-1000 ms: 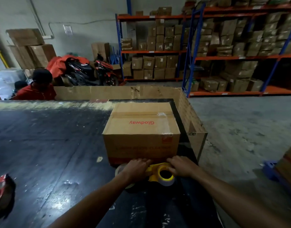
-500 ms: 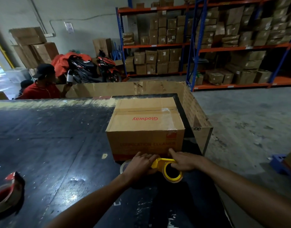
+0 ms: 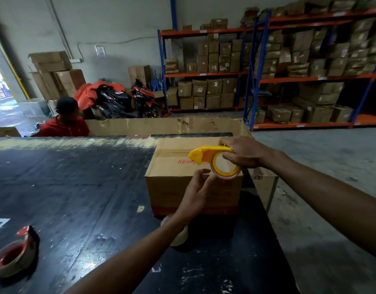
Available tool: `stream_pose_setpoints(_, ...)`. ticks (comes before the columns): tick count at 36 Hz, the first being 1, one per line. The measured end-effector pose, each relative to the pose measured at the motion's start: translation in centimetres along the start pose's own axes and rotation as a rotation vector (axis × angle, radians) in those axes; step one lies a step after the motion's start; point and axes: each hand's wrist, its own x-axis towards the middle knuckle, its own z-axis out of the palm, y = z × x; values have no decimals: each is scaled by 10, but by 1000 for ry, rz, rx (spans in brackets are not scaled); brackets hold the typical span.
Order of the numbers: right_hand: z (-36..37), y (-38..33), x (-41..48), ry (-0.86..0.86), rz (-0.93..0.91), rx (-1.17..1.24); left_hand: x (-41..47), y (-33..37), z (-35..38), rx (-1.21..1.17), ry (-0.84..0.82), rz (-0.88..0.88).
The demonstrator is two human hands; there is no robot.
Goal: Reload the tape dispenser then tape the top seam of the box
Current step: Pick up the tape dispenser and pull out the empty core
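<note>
Yellow tape dispenser (image 3: 212,159) hangs above the cardboard box (image 3: 193,179), gripped by the right hand (image 3: 244,152) while the left hand (image 3: 196,193) pinches at its roll, so the tape end may slip back or stick crookedly off the seam.

The box (image 3: 183,166) was matt brown corrugated cardboard. The tape dispenser (image 3: 206,154) looked like smooth yellow plastic. The tabletop (image 3: 76,187) was dark, glossy and scuffed, its paint worn pale along the far edge. The floor (image 3: 321,177) was rough grey concrete.
</note>
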Motion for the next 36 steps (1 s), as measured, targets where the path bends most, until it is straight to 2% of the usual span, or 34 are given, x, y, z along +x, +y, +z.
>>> stream_pose_setpoints(3, -15, -5, 10, 36, -31, -67, 18, 21, 4, -115, -82, -29)
stream_pose_setpoints(8, -37, -13, 19, 42, -19, -117, 38, 38, 1, -175, 41, -31)
stream_pose_setpoints(12, -57, -21, 22, -48, 48, -75, 41, 38, -4, -68, 82, 38)
stream_pose_setpoints(18, -86, -32, 32, 22, 34, -76, 37, 30, -8, 58, 162, 40)
stream_pose_setpoints(26, -96, -51, 40, 101, -74, -208, 36, 32, -10, 49, 252, 60)
stream_pose_setpoints(30, -96, -51, 42, 125, -56, -217, 36, 34, -13, 54, 289, 81)
stream_pose_setpoints(36, -106, -50, 43, 131, -38, -198, 28, 35, -15, 56, 234, 140)
